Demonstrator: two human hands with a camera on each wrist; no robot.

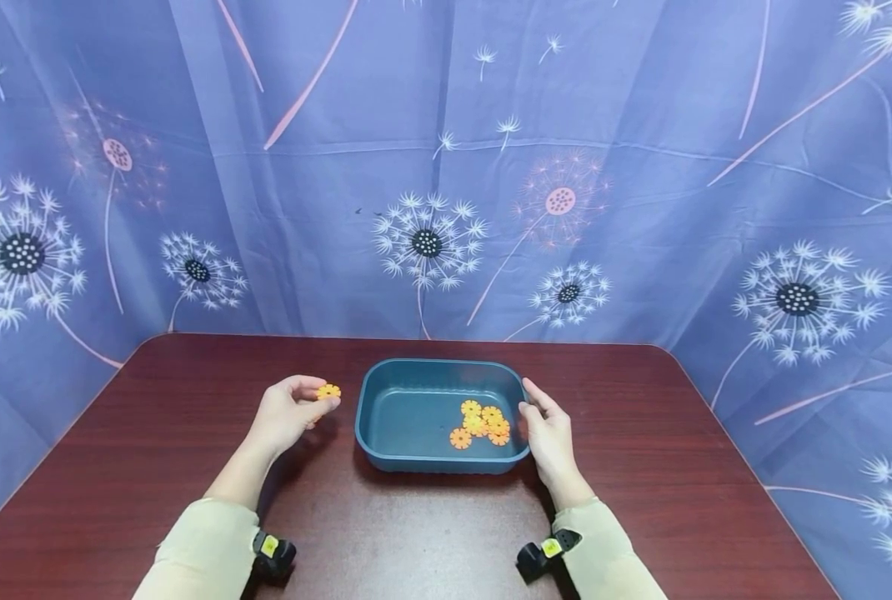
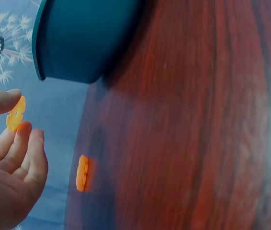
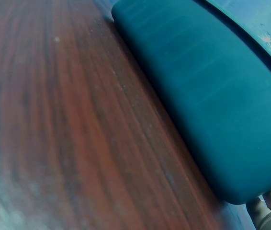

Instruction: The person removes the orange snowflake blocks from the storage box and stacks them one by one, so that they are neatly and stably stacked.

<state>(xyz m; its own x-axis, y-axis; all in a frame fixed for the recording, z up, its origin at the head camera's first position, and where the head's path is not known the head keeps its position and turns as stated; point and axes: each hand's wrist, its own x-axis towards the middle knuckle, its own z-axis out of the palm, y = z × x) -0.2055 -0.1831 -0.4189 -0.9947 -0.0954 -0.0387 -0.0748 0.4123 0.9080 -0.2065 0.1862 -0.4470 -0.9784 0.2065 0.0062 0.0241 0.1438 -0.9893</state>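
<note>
Yellow disc (image 1: 329, 390) is sitting left of the blue bin (image 1: 442, 463), left hand (image 1: 284, 417) pinching it; probably handling light, stiff, a bit slick, so an edge hold is suiting it. More discs (image 1: 460, 438) are lying inside; right hand (image 1: 551, 433) is gripping the bin's right end.

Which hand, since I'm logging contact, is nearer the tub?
Right. The right hand touches the tub at its right end; the left hand is apart, beyond its left end.
</note>
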